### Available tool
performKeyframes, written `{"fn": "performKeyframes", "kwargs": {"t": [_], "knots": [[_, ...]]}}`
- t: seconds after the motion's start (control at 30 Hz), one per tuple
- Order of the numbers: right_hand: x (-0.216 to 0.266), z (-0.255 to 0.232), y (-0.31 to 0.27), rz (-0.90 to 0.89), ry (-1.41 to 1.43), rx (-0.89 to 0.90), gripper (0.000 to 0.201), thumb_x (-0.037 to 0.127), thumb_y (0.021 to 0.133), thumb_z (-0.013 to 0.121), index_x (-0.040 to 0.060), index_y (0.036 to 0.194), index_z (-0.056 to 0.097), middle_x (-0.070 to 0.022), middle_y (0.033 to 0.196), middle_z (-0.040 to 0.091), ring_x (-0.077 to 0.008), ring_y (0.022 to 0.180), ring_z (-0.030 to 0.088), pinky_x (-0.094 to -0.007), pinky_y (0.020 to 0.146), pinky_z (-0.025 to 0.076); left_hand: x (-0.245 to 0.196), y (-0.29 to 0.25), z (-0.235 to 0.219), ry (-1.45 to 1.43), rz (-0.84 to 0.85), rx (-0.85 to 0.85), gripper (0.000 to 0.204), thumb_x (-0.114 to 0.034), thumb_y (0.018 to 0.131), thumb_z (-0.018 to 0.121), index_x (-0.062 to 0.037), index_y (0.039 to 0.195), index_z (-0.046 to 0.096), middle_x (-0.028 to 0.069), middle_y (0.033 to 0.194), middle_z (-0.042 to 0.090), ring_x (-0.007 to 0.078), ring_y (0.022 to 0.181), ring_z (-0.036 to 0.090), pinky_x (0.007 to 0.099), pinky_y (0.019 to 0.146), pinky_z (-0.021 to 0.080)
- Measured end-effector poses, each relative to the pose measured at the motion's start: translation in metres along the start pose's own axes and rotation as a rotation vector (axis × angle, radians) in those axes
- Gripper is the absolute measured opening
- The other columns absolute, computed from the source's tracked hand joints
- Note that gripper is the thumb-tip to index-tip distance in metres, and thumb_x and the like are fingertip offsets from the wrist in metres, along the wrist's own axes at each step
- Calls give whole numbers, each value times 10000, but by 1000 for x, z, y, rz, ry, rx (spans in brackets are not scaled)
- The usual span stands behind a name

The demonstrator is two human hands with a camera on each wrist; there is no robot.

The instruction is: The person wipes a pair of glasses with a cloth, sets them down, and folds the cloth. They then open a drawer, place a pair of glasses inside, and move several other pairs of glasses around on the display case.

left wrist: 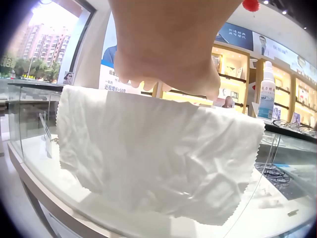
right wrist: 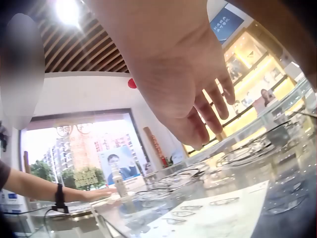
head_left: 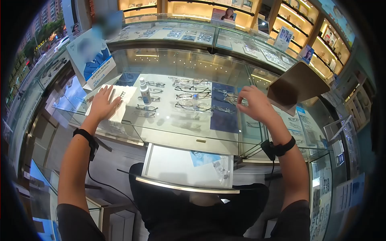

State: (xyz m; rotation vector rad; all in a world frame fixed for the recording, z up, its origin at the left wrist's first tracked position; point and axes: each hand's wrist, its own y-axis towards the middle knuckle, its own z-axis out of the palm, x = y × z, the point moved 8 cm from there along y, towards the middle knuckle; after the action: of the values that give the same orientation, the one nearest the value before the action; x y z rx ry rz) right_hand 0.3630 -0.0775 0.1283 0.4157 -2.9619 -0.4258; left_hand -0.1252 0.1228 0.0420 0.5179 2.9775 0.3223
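Note:
My left hand (head_left: 105, 105) lies flat with fingers spread on a white lens cloth (head_left: 125, 100) at the counter's left. The cloth's zigzag edge hangs over the front in the left wrist view. Just right of it stands a white spray bottle (head_left: 144, 91) with a blue label. My right hand (head_left: 257, 105) hovers above the glass on the right, fingers loosely bent and nothing between them in the right wrist view. Near its fingertips is a pair of eyeglasses (head_left: 230, 97). Several more eyeglasses (head_left: 193, 95) are lined up in the middle.
A white drawer (head_left: 165, 164) stands pulled out before my body, holding a blue leaflet (head_left: 203, 158) and small clear packets. A brown tilted panel (head_left: 299, 84) stands right of my right hand. A poster stand (head_left: 91, 60) is at the back left. Glass display cases (head_left: 169, 34) line the far side.

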Motion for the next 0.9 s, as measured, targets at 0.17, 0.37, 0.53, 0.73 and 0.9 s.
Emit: {"fn": "performKeyframes", "kwargs": {"t": [0.17, 0.37, 0.53, 0.73, 0.9], "knots": [[-55, 14, 3, 80, -76, 91, 182, 166, 767, 792, 87, 911, 715, -67, 1017, 677, -302, 1075, 584, -415, 943, 492, 3, -3, 23, -4, -67, 69, 991, -732, 887, 541, -71, 1597, 335, 254, 1657, 250, 428, 1541, 215, 533, 1238, 183], [-79, 41, 12, 78, -76, 186, 158, 211, 734, 812, 126, 849, 745, -62, 965, 702, -297, 1066, 606, -416, 914, 506, -1, -7, 18, -10, -86, 72, 997, -715, 875, 565, -84, 1606, 316, 249, 1663, 237, 429, 1546, 196, 527, 1248, 152], [-83, 43, 17, 95, -36, 171, 112, 220, 729, 807, 135, 783, 759, -53, 900, 717, -293, 1016, 626, -415, 898, 507, -1, -4, 19, 10, -94, 111, 1029, -722, 867, 574, -76, 1614, 287, 263, 1667, 213, 444, 1546, 181, 537, 1246, 144], [-78, 40, 18, 115, -20, 188, 109, 218, 722, 797, 127, 772, 763, -62, 866, 728, -292, 991, 640, -415, 881, 517, -5, -8, 16, 15, -93, 92, 1005, -719, 878, 568, -72, 1604, 313, 274, 1659, 226, 457, 1543, 175, 549, 1241, 141], [-76, 34, 13, 116, 29, 170, 132, 219, 722, 800, 106, 777, 758, -82, 880, 732, -302, 999, 648, -408, 876, 518, -20, -15, 2, 51, -46, 42, 920, -679, 907, 564, -90, 1586, 365, 258, 1656, 247, 448, 1537, 206, 554, 1238, 155]]}}
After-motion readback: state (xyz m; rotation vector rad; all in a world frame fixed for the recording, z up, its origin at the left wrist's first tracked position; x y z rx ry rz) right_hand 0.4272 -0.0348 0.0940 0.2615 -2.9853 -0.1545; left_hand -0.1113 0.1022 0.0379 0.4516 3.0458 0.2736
